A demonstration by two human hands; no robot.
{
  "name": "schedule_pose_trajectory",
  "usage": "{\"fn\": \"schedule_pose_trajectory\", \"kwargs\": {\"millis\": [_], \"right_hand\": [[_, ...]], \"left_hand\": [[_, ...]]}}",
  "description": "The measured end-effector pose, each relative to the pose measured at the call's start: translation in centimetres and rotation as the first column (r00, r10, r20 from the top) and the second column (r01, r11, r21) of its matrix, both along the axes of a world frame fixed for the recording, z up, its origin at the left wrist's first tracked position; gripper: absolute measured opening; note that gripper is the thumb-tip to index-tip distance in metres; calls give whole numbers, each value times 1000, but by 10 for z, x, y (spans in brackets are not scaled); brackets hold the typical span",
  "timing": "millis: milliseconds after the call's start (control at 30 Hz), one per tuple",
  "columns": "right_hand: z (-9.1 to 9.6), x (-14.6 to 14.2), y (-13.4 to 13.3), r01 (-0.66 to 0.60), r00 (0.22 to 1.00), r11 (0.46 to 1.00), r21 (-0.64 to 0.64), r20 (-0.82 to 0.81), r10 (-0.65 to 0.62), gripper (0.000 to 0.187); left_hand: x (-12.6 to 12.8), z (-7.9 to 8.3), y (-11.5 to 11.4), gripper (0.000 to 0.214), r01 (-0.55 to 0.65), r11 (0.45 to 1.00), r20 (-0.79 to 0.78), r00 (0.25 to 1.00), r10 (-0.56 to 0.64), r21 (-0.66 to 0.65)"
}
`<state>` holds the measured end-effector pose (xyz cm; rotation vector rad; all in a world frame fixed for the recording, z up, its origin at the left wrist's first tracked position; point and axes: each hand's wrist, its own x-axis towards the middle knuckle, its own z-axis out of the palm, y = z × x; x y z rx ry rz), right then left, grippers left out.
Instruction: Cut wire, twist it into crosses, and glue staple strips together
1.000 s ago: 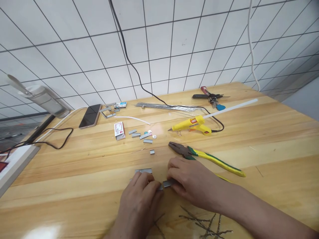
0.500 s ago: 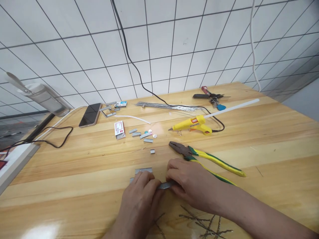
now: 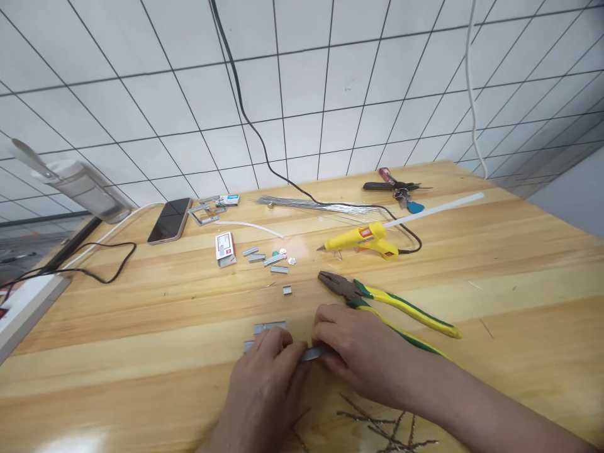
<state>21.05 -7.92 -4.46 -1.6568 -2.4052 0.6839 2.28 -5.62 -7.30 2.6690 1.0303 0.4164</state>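
Observation:
Between my two hands runs a grey strip of staples, its ends hidden under my fingers. My left hand is closed on the left end, and my right hand pinches the right end. Just beyond my left fingers lie more staple strips, one partly covered by the hand. Close to my right hand rest combination pliers with yellow and green handles, jaws pointing left. Several twisted wire pieces are scattered below my right forearm.
Further back are a yellow glue gun with a long glue stick, a red-and-white staple box, loose staple strips, a bundle of straight wires, a phone and keys. A power strip lies at the left edge.
Both hands keep hold of the staple strip, almost in the same place. The strip looks slightly turned between the fingers, and the whole view has shifted a little.

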Motion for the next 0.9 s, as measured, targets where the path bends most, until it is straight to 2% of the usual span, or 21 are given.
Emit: {"fn": "schedule_pose_trajectory", "kwargs": {"millis": [133, 233, 300, 333, 367, 400, 467, 533, 567, 600, 667, 767, 900], "right_hand": [[-1, -4, 2, -10, 1000, 1000, 5, -8, 10, 9], [8, -1, 2, 5, 999, 1000, 0, -46, -5, 7], [19, 13, 1, 75, 993, 997, -1, -96, -75, 11], [25, 24, 0, 141, 982, 990, 27, -128, -136, 19], [31, 38, -1, 213, 968, 976, 43, -147, -205, 18], [35, 54, -1, 301, 945, 952, 56, -151, -290, 13], [38, 85, 0, 517, 850, 851, 88, -167, -499, 16], [32, 108, 6, 694, 720, 692, 202, -210, -661, 21], [26, 115, 10, 723, 691, 648, 240, -247, -679, 26], [20, 118, 15, 730, 683, 632, 259, -303, -665, 31], [6, 116, 26, 716, 697, 649, 256, -315, -644, 37], [-9, 105, 38, 678, 733, 697, 233, -287, -617, 32], [-18, 101, 44, 698, 714, 691, 190, -266, -648, 21]], "left_hand": [[0, 1, 1, 19, 3, 1000, -29, 1000, -4, -27], [0, 1, 2, 20, 14, 999, -32, 999, -15, -43], [0, 1, 3, 20, 20, 998, -31, 999, -22, -52], [0, 1, 3, 20, 22, 998, -27, 999, -23, -53], [0, 1, 3, 20, 21, 999, -20, 1000, -22, -50], [0, 1, 3, 20, 19, 999, -12, 1000, -20, -47], [1, 1, 2, 21, 10, 999, -7, 1000, -11, -44], [1, 2, 1, 21, 9, 999, -11, 1000, -10, -44], [2, 2, 1, 21, 12, 999, -15, 1000, -13, -44], [2, 2, 1, 20, 14, 999, -17, 1000, -15, -44], [2, 3, 1, 21, 12, 999, -20, 1000, -12, -40], [2, 3, 1, 21, 5, 999, -33, 999, -7, -50], [2, 2, 2, 22, 20, 997, -42, 999, -23, -74]]}}
